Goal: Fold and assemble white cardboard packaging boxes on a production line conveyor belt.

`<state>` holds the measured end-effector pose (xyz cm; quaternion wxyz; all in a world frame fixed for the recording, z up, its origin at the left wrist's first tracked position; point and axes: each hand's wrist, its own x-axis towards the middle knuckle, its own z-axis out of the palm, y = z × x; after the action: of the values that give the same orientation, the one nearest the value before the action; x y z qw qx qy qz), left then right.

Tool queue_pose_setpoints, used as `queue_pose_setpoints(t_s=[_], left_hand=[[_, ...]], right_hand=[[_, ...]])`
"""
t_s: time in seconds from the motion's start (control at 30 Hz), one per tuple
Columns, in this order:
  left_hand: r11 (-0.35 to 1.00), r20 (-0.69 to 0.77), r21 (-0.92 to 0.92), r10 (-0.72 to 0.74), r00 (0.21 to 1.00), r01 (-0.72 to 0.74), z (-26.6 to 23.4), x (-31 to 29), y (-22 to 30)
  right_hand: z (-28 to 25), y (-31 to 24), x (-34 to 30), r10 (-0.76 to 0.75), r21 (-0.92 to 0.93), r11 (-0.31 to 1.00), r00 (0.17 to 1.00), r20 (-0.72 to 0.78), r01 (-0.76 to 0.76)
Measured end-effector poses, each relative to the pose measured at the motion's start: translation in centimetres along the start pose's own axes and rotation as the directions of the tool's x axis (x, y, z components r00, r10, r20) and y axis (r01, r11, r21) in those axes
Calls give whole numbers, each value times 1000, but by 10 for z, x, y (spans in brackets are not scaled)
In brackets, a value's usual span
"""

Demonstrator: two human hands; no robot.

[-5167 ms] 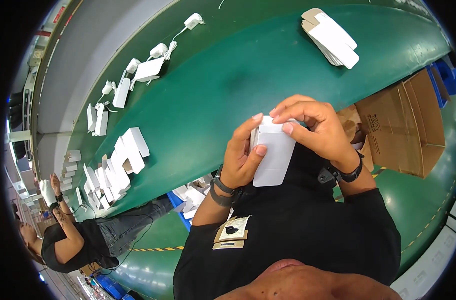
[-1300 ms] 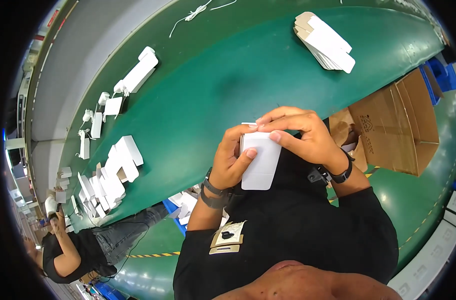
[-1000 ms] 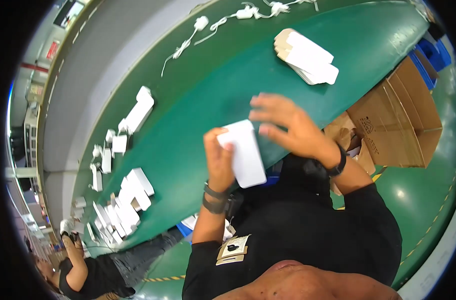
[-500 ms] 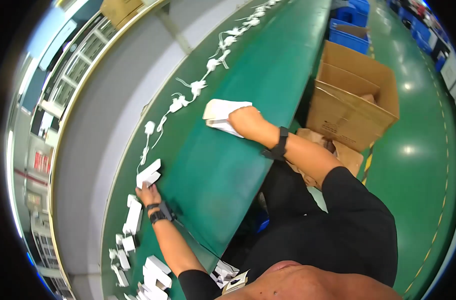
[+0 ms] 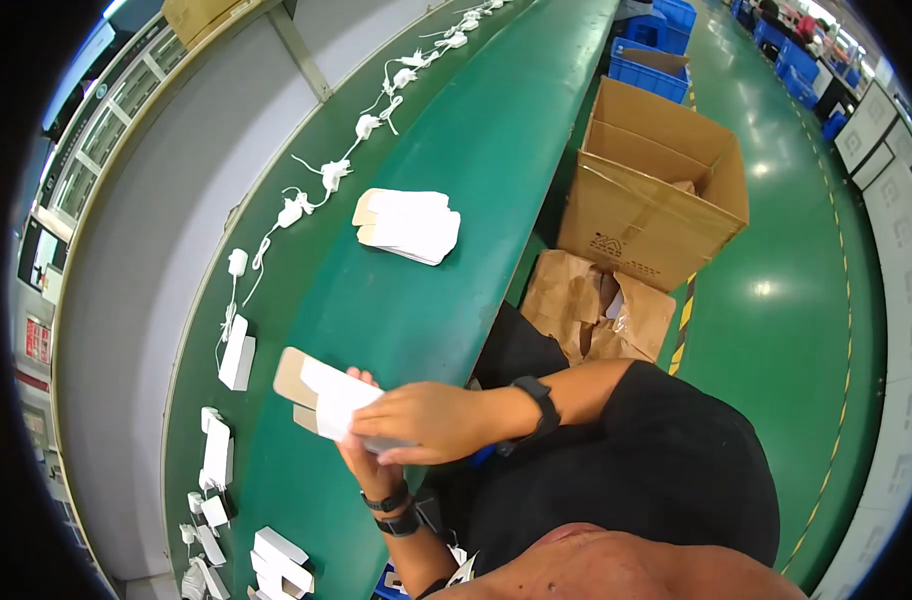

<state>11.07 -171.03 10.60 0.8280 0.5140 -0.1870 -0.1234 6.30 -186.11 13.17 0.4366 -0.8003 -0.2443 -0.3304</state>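
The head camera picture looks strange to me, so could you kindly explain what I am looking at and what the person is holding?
It is a wide fisheye camera worn on a person's head, looking down, so straight edges bend. Both bare hands hold a flat white carton: the right hand lies over it, the left hand is beneath. Below runs a green conveyor belt carrying a stack of flat cartons, white chargers with cables and folded white boxes. An open cardboard box stands on the floor.

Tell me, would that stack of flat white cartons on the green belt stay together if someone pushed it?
Probably not: the stack of flat cartons already lies fanned, edges offset, so a push would likely slide the sheets apart. They look thin and light, likely bendable if lifted by one end.
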Motion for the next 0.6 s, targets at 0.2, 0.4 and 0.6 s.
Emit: queue_pose_setpoints(t_s=[0.2, 0.4, 0.6], left_hand=[[951, 375, 40, -297, 878, 305, -40, -38, 2], [983, 193, 158, -128, 973, 98, -8, -33, -3], [985, 77, 174, -9, 997, -4, 26, -21, 25]], right_hand=[[-68, 0, 15, 473, 145, 831, 819, 326, -538], [-78, -1, 20, 381, 129, 825, 710, 592, -550], [-60, 6, 7, 285, 371, 875, 951, 125, -311]])
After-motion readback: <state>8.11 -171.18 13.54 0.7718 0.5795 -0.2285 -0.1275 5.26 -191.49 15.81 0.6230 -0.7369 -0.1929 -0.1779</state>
